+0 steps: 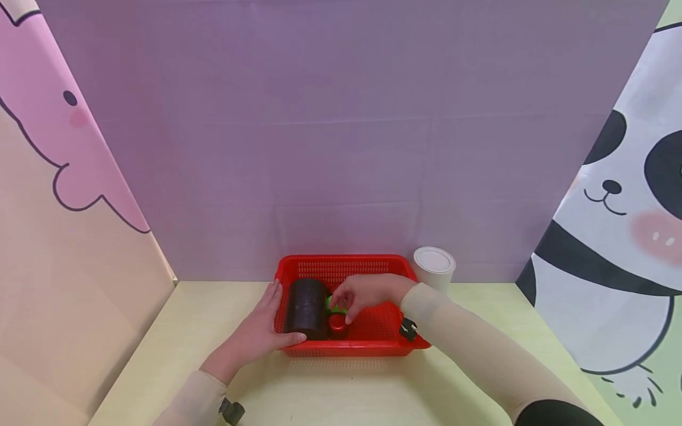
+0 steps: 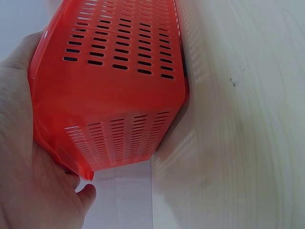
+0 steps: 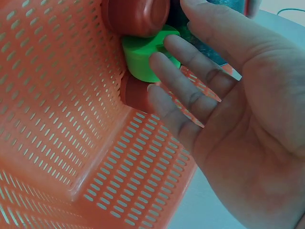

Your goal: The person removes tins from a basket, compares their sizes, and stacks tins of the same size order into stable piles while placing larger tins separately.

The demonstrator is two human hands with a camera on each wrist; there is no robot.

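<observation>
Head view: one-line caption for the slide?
Left hand on basket; right hand at green piece and red piece, beside black cylinder.

I am at a small screened-off tabletop, more like a staged booth than a lived-in room. The red basket at my grip stands on a pale, wood-grained table. Behind the basket rises a creased purple sheet; to its left slants a panel bearing a pink cartoon figure, to its right another bearing a cartoon panda. Whether home, lab or office lies beyond, I cannot tell.
</observation>
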